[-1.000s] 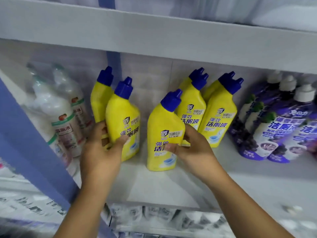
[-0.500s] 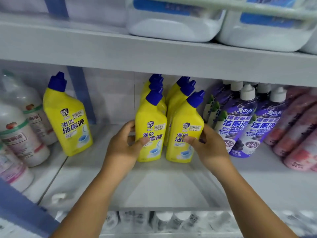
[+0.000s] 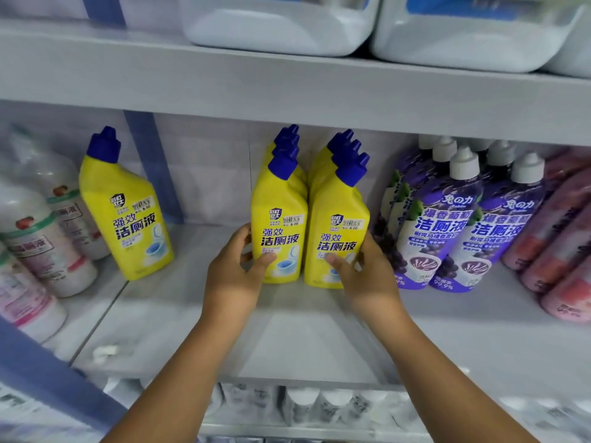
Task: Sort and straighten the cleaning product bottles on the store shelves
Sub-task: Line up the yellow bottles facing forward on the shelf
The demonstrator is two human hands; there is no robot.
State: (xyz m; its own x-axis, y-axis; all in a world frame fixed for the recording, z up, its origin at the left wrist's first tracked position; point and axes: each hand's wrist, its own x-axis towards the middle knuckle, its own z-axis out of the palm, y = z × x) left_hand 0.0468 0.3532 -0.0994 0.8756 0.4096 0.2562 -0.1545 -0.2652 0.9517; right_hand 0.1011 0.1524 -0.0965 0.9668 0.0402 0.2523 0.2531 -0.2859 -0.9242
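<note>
Both hands on the front pair of yellow bottles mid-shelf: left hand wraps the left bottle, right hand wraps the right bottle, squaring two rows. Looks like the lining-up step. One stray bottle stands well apart to the left, tilted; prob. next to fetch & stand w/ the rows.

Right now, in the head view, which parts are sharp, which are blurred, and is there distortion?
Head view: the two front yellow bottles between the left hand and right hand have readable labels; the white bottles at far left and pink bottles at far right are smeared; the upper shelf edge slopes and bends, a wide-angle effect; light is soft, without strong glare.
</note>
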